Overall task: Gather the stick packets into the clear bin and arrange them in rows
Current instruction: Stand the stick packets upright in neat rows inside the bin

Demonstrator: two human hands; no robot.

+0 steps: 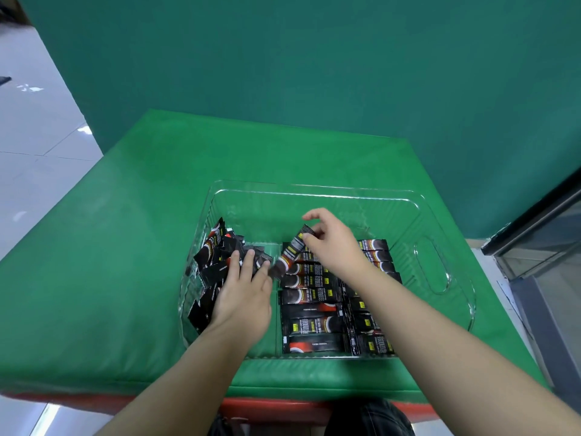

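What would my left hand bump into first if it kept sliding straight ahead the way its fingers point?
Probably the loose packets piled at the clear bin's left side; the left hand already rests on some. Beyond them comes the bin's far wall, though depth is unclear.

The right hand (334, 243) and forearm cover part of the packet rows (311, 313) (how many lie beneath cannot be told). The left hand (242, 297) hides part of the loose pile (213, 250). Packet print is too blurred to read.

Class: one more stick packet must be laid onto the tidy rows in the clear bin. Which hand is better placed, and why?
The right hand: it already pinches a packet above the rows. The left hand rests on the loose pile.
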